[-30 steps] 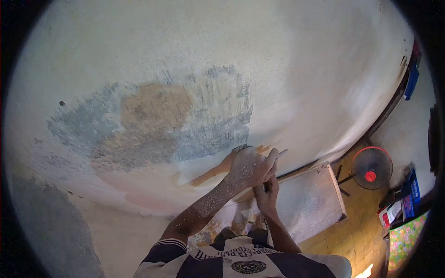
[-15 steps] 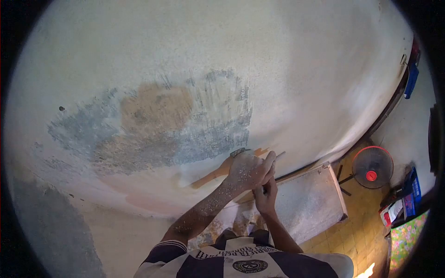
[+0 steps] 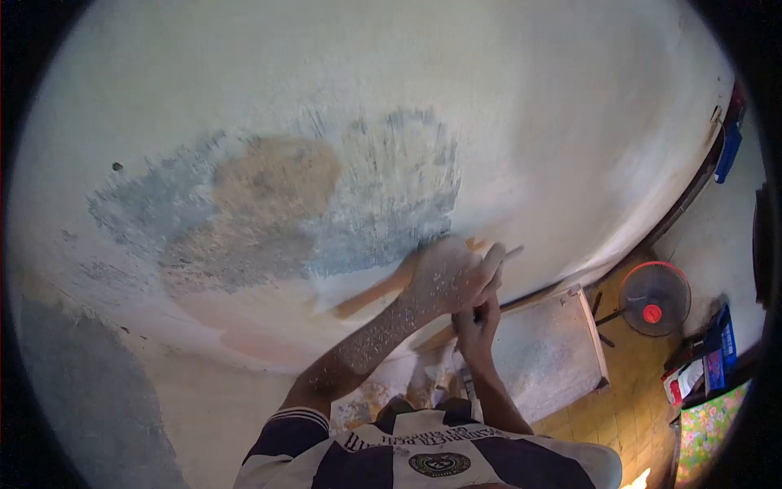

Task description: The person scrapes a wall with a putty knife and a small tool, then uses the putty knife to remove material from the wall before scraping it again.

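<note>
Two bare hands are sitting close together near the lower right corner of a rough grey patch on a big pale wall. Powdery white flecks are covering the left forearm. The left hand is resting at the wall, its grip folding tightly around a tool whose dark end is showing at the lower right edge of the patch; most of it is hiding behind the fingers, and blur is softening what remains. A thin greyish piece is jutting out past the other side of that hand, and whether it is belonging to the same tool I cannot tell. The right hand is curling just below the left one, but what its grip is holding, if anything, I cannot tell.

Within the patch, a tan area is spreading over the grey. A checked shirt is showing at the bottom. Just to the right of the hands a pale, dusty panel is lying at a slant, and beyond it a red-rimmed fan is standing on yellowish tiles, with flowered cloth hanging or lying nearby.
</note>
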Demonstrator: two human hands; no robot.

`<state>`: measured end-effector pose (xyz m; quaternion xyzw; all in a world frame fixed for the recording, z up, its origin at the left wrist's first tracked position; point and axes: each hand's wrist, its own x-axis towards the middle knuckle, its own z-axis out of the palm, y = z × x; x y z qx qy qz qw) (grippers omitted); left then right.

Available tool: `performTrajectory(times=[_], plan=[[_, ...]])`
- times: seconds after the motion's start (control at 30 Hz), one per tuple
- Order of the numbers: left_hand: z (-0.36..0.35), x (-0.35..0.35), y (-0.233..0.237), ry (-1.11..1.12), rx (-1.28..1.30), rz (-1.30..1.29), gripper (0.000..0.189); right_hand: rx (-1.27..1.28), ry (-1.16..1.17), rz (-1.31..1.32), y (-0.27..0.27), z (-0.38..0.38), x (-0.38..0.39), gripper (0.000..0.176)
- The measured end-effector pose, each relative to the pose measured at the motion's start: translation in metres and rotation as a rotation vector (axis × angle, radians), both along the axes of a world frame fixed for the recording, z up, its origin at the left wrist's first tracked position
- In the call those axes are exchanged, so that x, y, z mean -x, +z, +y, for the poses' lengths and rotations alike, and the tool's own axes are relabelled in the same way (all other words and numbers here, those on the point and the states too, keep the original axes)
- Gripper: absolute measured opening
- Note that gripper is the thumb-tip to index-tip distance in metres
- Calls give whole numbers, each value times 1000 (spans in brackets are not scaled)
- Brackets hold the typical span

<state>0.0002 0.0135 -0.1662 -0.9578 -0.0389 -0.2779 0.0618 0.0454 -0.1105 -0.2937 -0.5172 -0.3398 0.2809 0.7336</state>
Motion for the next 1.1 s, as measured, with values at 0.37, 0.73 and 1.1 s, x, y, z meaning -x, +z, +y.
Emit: performTrajectory(times=[0.37,0.73,1.1], plan=[[1,2,-27,34,180,82,21,-64,-112,-87,17,5,7,42],[-6,-2,37,42,136,-46,15,-95,-57,-76,48,13,-12,40],[-69,70,-66,50,754,-336,18,307,302,0,-46,-59,-17,28]])
